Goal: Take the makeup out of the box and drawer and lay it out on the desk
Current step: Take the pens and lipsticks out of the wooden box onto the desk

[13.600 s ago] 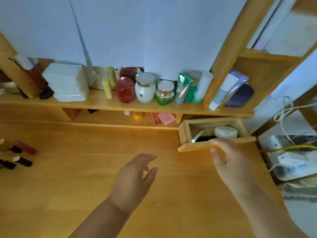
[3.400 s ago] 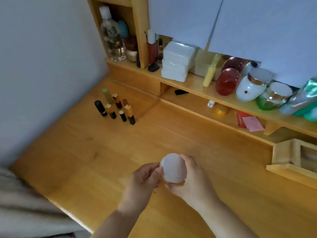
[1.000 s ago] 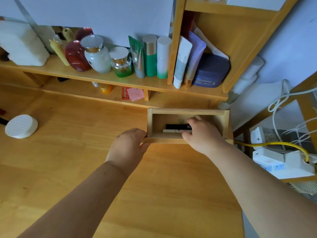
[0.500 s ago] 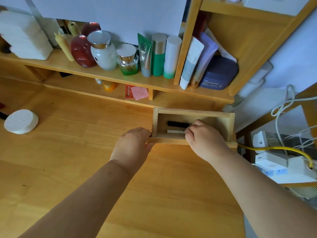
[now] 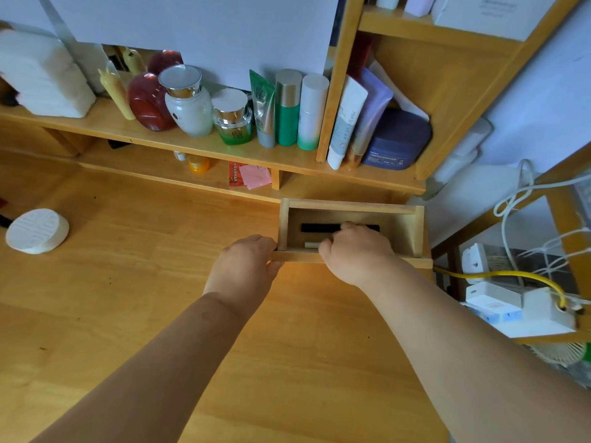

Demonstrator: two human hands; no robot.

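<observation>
Your right hand (image 5: 355, 251) is reaching down into the small open wooden drawer (image 5: 412, 231) under the shelf, with its fingers curled over the slim cream-coloured stick (image 5: 311, 244) lying along the drawer's near wall. You appear to be closing on that stick, though your knuckles are hiding the contact, so I cannot tell whether it is actually pinched. A long black makeup stick (image 5: 319, 227) is lying farther back in the drawer, partly covered by your fingers. Your left hand (image 5: 244, 266) is gripping the drawer's front left corner, fingers wrapped round the front panel. The round white ribbed compact (image 5: 36, 231) is already lying on the light wooden desk (image 5: 144, 282), well away to the left. Bottles, jars and tubes are standing along the shelf behind.
</observation>
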